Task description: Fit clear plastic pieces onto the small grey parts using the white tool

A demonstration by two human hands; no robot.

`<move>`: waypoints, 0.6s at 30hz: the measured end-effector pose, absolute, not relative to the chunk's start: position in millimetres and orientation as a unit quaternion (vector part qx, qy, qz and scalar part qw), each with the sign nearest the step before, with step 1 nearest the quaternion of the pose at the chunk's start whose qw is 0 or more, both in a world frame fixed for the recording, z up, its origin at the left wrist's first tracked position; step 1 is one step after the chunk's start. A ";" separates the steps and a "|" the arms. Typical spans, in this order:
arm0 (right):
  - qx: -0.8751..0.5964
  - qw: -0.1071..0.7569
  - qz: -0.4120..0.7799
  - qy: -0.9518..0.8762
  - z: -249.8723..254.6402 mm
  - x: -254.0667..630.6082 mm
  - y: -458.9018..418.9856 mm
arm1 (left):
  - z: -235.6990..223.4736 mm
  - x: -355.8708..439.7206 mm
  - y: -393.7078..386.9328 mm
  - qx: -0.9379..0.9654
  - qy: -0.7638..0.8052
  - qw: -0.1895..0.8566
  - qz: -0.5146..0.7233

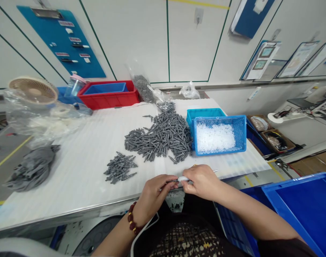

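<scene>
At the table's near edge, my left hand [156,189] pinches a small dark grey ribbed part [174,181] between thumb and fingers. My right hand [202,181] is closed around a slim white pen-like tool [182,178]; one end meets the grey part, and a thin tip pokes out on the far side of the fist. How the two join is too small to tell. Beyond the hands lies a large heap of like grey parts [163,135], with a smaller pile [120,167] to its left. A blue bin [219,152] of small white translucent rings [215,137] stands behind my right hand.
A teal bin [206,113] sits behind the blue one. Along the back are a red bin [109,102] and a plastic bag of grey parts [143,87]. A fan [33,91] and grey cloth [33,167] are at left. Large blue crates [299,210] stand at lower right.
</scene>
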State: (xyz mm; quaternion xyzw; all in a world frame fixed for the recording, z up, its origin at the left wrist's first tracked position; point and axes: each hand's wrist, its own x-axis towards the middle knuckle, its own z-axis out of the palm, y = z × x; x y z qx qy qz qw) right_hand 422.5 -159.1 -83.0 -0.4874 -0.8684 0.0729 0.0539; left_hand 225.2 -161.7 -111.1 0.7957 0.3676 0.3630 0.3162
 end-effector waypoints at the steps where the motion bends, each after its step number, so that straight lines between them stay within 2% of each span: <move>1: -0.488 0.059 0.069 -0.868 -84.4 422.8 -159.0 | -111.5 225.3 -161.9 0.795 0.368 0.320 0.362; 11: -0.527 0.072 0.060 -0.844 -90.3 421.0 -158.4 | -115.2 224.6 -163.1 0.789 0.387 0.300 0.372; 18: -0.565 0.046 0.097 -0.818 -92.4 427.9 -153.7 | -120.3 217.4 -160.8 0.652 0.463 0.487 0.351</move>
